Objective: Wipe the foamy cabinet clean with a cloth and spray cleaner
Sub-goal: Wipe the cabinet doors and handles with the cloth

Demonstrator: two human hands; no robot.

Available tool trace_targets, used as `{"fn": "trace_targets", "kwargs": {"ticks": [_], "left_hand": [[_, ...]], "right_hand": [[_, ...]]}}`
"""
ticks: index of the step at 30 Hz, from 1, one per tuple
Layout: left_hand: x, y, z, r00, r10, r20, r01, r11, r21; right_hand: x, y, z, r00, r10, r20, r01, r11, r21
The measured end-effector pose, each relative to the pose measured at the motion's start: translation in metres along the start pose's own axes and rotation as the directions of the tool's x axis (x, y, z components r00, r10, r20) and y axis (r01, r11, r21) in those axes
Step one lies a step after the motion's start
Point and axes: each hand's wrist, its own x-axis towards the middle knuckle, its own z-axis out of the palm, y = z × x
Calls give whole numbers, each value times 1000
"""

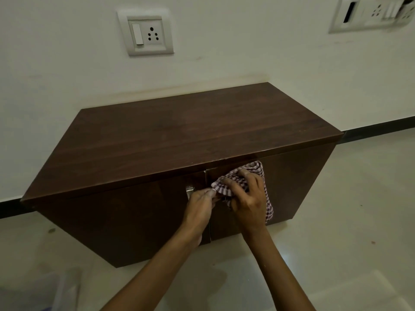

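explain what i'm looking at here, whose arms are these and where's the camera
There is no machine here: these are a person's two bare arms, seen from one wide-angle camera worn on their head, looking forward and down. In front is a dark wooden cabinet against a white wall, under a socket plate. The right hand grips a bunched checked cloth against the cabinet's right door. The left hand pinches the cloth's edge with its fingers, beside a metal handle. No spray bottle shows.

free: above cabinet top [179, 131] | blocked: wall [224, 63] behind | handle [189, 191] protrudes
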Motion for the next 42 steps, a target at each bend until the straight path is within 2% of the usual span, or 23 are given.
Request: {"fn": "trace_targets", "kwargs": {"ticks": [7,9,14,18,20,23,30,35,39,42], "left_hand": [[-2,-1,-2,1000,2,29,-4,997,79],[-2,-1,-2,999,-1,39,-1,997,74],[-1,0,-4,999,-31,32,31,1000,2],[0,0,-3,999,-33,3,33,999,-15],[-1,1,-2,1000,-24,16,24,1000,-5],[-1,1,0,1000,-15,23,14,1000,14],[2,1,1,999,-37,2,37,999,-38],[2,1,0,999,-45,2,45,999,-27],[2,1,0,999,-49,-9,48,998,-50],[2,1,1,999,-49,-4,49,997,-55]], "right_hand": [[-11,16,-8,965,253,-61,-252,967,28],[-8,11,-11,956,280,-94,-274,959,71],[14,-4,-8,999,3,-38,-1,999,40],[7,7,-8,986,-167,19,168,978,-125],[8,10,-8,995,-95,-12,91,977,-195],[9,9,-10,998,19,-64,-31,982,-187],[6,9,-7,989,-149,-2,148,981,-129],[10,4,-9,1000,-13,-26,9,989,-151],[11,4,-10,998,-56,33,61,986,-157],[12,1,-9,1000,8,13,-5,989,-149]]}}
